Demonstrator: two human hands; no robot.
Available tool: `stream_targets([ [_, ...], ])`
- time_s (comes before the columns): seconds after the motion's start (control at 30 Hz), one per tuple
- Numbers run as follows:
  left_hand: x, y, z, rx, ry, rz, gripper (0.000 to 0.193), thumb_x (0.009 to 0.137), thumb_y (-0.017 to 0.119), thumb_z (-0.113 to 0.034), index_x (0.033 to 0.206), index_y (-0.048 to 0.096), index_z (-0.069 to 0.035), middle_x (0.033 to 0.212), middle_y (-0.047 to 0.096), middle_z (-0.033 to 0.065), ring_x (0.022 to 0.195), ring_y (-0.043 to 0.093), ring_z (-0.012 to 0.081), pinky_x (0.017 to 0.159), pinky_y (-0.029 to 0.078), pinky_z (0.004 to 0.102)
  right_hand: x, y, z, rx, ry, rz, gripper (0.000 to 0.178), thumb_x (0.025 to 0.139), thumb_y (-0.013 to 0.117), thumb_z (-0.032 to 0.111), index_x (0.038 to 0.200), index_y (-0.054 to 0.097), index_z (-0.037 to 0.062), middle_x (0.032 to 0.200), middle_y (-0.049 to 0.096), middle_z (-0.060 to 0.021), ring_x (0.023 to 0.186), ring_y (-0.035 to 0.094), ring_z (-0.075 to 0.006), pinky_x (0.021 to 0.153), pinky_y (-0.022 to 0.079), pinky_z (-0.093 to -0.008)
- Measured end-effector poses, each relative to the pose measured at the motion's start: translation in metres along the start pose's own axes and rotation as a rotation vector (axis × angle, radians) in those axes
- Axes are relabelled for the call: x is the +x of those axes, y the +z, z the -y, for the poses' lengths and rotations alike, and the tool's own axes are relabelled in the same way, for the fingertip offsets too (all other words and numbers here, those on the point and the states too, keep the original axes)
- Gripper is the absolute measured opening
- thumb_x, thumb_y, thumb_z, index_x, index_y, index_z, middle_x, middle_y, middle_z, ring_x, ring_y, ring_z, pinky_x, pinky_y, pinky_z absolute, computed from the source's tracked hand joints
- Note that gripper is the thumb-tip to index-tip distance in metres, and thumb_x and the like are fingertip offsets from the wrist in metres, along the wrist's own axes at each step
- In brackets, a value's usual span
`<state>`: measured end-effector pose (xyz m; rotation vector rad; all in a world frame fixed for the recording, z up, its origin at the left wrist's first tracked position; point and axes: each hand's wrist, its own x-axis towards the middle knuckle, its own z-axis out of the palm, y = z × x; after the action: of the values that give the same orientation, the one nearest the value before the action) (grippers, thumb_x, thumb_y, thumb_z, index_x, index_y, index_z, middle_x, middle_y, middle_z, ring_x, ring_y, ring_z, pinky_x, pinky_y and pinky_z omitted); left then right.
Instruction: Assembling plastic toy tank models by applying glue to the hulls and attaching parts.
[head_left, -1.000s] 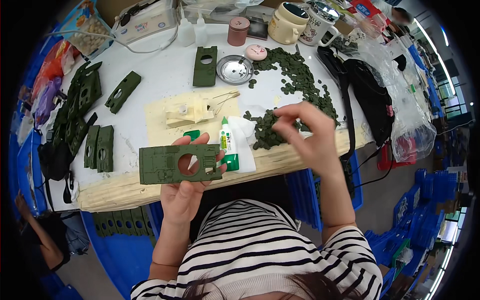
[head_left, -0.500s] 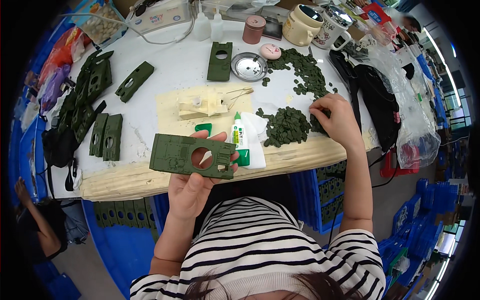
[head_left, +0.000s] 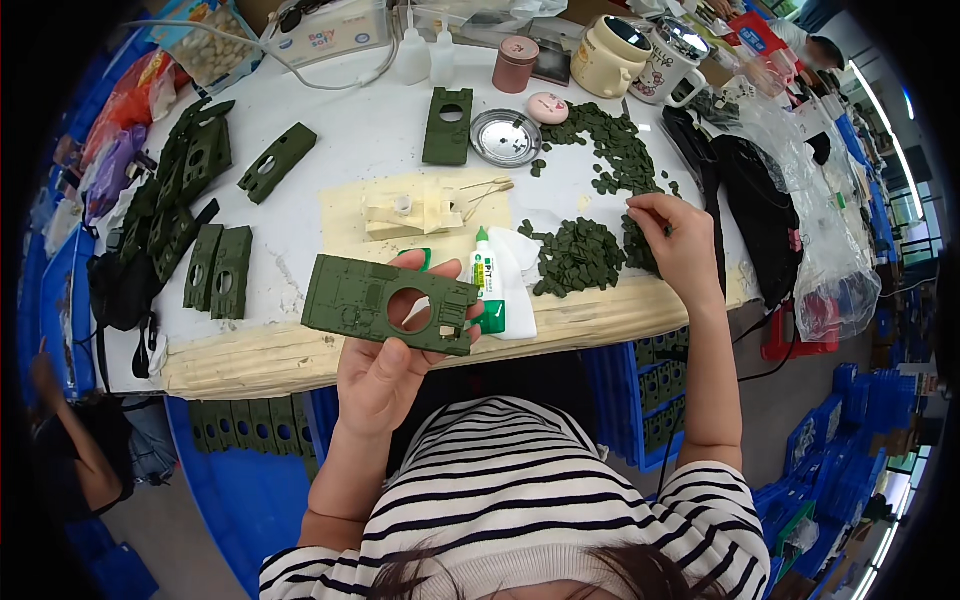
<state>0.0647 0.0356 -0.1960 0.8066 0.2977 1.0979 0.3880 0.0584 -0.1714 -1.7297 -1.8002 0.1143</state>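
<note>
My left hand grips a dark green plastic tank model hull from below, thumb along its near edge. The hull has a big round hole, through which my fingers partly show. Over to the right, my right hand hovers by a heap of small flat green parts, thumb and fingertips pinched together. Whether a part is between those fingertips is too small to make out. Just beyond the held hull lie a white glue bottle with a green tip and a cream taped block.
More small green parts spread behind the heap, near a round metal lid. Other green hulls lie at the left and one hull at the back. Mugs stand far right; a black bag edges the table.
My right hand has shifted slightly, its fingertips still together above the parts. The hull in my left hand has tilted a little. The whole view has moved slightly.
</note>
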Motion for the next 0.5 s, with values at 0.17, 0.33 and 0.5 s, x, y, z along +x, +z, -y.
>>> stream_targets([
  [0.17,0.001,0.007,0.0,0.038,0.019,-0.086,0.065,0.094,0.054,-0.016,0.146,0.016,-0.005,0.146,0.028,0.0189,0.119,0.052,0.0353,0.095,0.051,0.0442,-0.006,0.0,0.022,0.217,-0.033,-0.053,0.01,0.078,0.068,-0.001,0.088,0.068,-0.0014,0.078,0.068,-0.011,0.064,0.063,-0.0147,0.061,0.049,-0.0253],
  [0.33,0.018,0.03,0.012,0.046,0.078,-0.244,0.065,0.093,0.056,-0.007,0.146,0.018,-0.011,0.15,0.024,0.0112,0.119,0.052,0.0298,0.095,0.051,0.0427,-0.018,0.02,0.094,0.399,-0.411,-0.196,0.019,0.069,0.073,-0.006,0.086,0.069,0.0014,0.081,0.068,-0.0097,0.067,0.063,-0.0197,0.061,0.05,-0.0271],
  [0.5,0.025,0.035,0.008,0.082,0.168,-0.268,0.065,0.091,0.06,-0.005,0.144,0.022,-0.008,0.143,0.038,0.0097,0.091,0.057,0.0132,0.07,0.049,0.0242,-0.029,0.034,0.116,0.276,-0.709,-0.29,0.027,0.061,0.07,0.0,0.088,0.07,0.0025,0.086,0.066,-0.0073,0.071,0.059,-0.0214,0.059,0.05,-0.0287],
])
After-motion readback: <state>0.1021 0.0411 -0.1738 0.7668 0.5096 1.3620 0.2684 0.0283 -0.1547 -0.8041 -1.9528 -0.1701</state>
